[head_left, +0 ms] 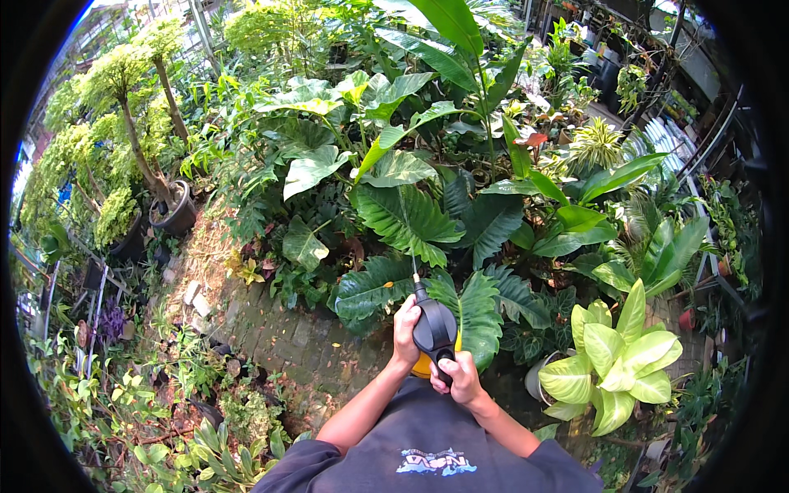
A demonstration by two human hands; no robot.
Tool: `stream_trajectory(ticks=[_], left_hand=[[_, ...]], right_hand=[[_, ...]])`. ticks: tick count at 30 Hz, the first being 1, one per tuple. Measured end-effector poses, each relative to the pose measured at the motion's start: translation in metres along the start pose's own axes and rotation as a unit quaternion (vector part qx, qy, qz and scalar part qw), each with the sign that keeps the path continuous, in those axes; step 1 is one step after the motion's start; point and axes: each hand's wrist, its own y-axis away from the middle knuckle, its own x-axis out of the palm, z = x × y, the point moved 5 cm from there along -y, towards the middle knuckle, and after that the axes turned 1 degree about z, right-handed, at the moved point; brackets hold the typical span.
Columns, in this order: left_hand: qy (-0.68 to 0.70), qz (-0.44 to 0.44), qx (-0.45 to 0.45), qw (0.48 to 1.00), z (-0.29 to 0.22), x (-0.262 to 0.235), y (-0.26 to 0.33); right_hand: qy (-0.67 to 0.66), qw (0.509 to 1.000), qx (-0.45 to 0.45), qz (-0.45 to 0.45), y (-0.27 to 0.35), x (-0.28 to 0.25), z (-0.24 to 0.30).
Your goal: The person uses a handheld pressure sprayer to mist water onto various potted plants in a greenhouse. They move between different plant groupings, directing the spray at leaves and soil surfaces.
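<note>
Sprayer (433, 329), hand-pump type, black head on a yellow tank, held upright at chest level over the near edge of the brick paving (279, 337); thin nozzle wand (416, 278) angled up and away toward the foliage. Left hand (404, 329): wrapped around the left side of the black head, fingers closed on it. Right hand (462, 380): clenched around the lower handle part at the near side, thumb over the top. Tank mostly hidden behind both hands; fill level impossible to tell. Directly beyond the nozzle: broad dark green ribbed leaves (407, 218), crowding the far side of the paving. Right of the hands: pale lime-green leafy plant (612, 353) in a light pot (538, 378), near but not touching. Far left of the paving: small tree with yellow-green tufts (123, 90) in a dark round pot (174, 209). No spray mist, droplets or wet sheen discernible on any leaf. Progress, as a judgement: sprayer gripped and aimed, pumping or triggering apparently in hand; coverage of the surrounding plants not yet evident, most of the bed seemingly left to treat.
</note>
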Motion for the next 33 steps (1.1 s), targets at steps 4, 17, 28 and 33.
stream_trajectory(ticks=[4, 17, 28, 33], left_hand=[[0.003, 0.010, -0.030, 1.000, 0.009, 0.008, -0.002], [-0.017, 0.054, -0.121, 0.991, 0.068, 0.016, 0.003], [0.007, 0.008, -0.220, 0.975, 0.119, 0.024, 0.030], [0.000, 0.058, -0.191, 0.980, 0.116, 0.044, 0.030]], right_hand=[[-0.015, 1.000, -0.011, -0.017, 0.005, -0.005, -0.001], [-0.077, 0.990, 0.018, -0.117, 0.026, -0.026, -0.016], [-0.106, 0.977, 0.064, -0.171, 0.047, -0.051, -0.025], [-0.098, 0.982, 0.037, -0.160, 0.059, -0.061, -0.018]])
